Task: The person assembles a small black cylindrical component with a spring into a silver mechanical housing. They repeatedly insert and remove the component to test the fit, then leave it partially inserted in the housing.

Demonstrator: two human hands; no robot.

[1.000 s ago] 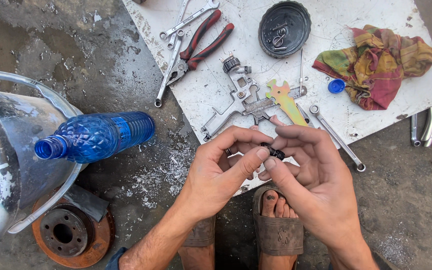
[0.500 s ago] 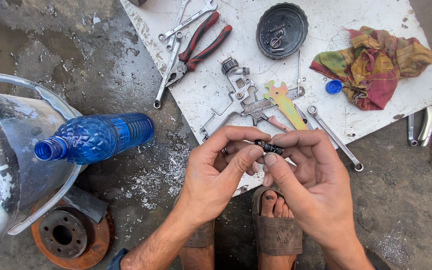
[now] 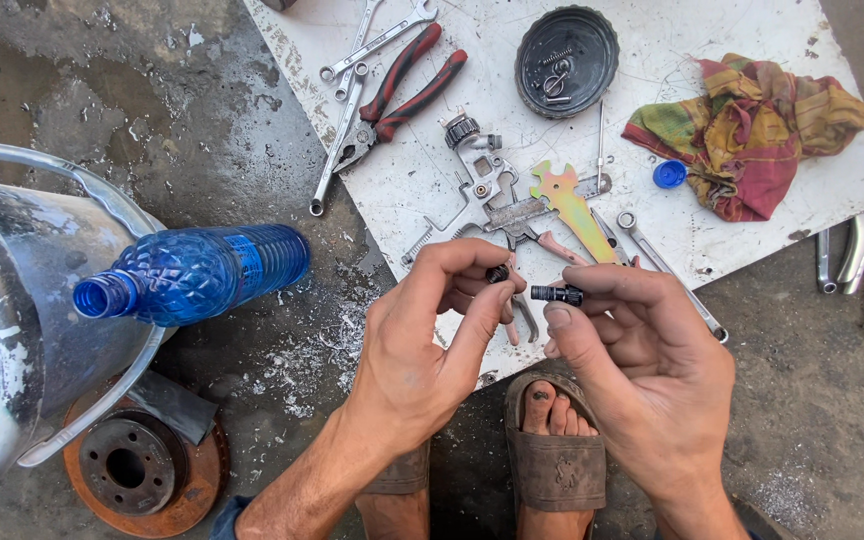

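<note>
Hands meet just below the white board on the ground. The right hand pinches a small black cylindrical fitting between thumb and fingertips, grip closed on it. The left hand holds a smaller dark round part the same way, just left of the fitting. Judging by this, the two parts are being matched; joining them would call for lining up their ends. On the board, the black round lid holds small metal bits. Left of the board, the blue bottle lies uncapped across a metal bucket.
</note>
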